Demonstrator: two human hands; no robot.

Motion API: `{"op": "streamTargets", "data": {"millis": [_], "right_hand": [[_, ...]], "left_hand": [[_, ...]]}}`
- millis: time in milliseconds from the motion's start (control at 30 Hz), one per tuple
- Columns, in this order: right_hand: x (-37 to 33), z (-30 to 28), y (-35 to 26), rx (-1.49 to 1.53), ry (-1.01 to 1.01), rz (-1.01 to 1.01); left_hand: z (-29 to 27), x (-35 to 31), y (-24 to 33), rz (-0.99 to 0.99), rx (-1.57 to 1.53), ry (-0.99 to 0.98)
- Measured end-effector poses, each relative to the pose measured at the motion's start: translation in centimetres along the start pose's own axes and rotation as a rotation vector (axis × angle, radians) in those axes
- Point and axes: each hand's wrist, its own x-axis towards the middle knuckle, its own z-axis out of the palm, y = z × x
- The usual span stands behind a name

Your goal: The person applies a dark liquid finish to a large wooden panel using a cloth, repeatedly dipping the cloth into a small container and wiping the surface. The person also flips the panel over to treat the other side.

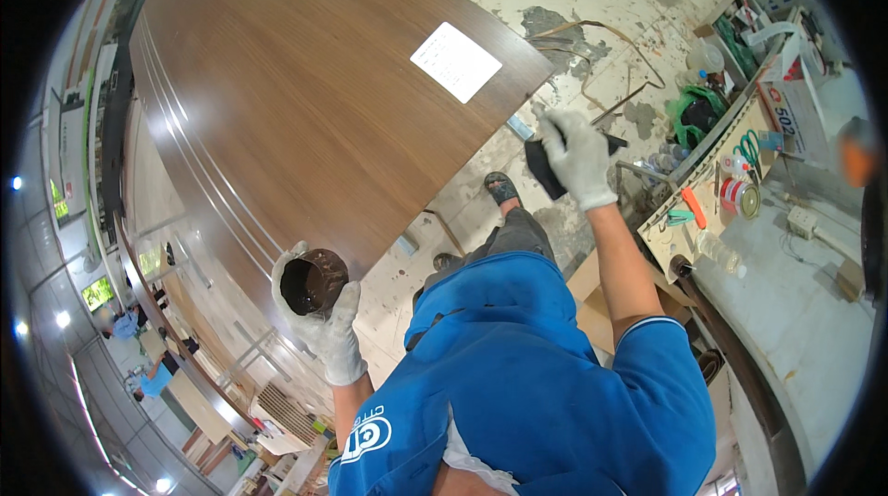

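My left hand [335, 334], in a white work glove, is wrapped round a round, open-topped container [330, 267] with a dark brown inside. It is held beside the near left corner of a large brown wood-grain panel [305, 80]. My right hand [578, 159], also gloved, is closed on a black, cloth-like piece [546, 171] whose exact kind I cannot make out. That hand is just off the panel's right corner. A white paper sheet [456, 61] lies on the panel near that corner.
On my right a workbench [786, 265] holds a tin [739, 197], teal scissors [749, 152] and an orange-handled tool [694, 208]. A green bag [694, 112] and a loose strap [638, 34] lie beyond. Two people [157, 376] are far off at the left.
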Motion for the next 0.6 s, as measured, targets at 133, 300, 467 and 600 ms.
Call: {"op": "streamTargets", "data": {"millis": [133, 300, 467, 600], "right_hand": [[-3.3, 1.7, -4.9, 0.139, -0.209, -0.113], [-4.7, 1.6, -6.4, 0.209, -0.288, -0.108], [-3.9, 1.8, -3.9, 0.080, -0.092, -0.011], [-5.3, 3.6, -5.3, 0.126, -0.242, -0.116]], "left_hand": [[-0.1, -0.1, -0.3, -0.005, -0.025, 0.017], [-0.8, -0.6, -0.3, -0.040, -0.036, 0.048], [-1.7, -0.9, -0.5, -0.062, -0.066, 0.053], [-2.9, -1.5, -1.4, -0.033, -0.069, 0.056]]}}
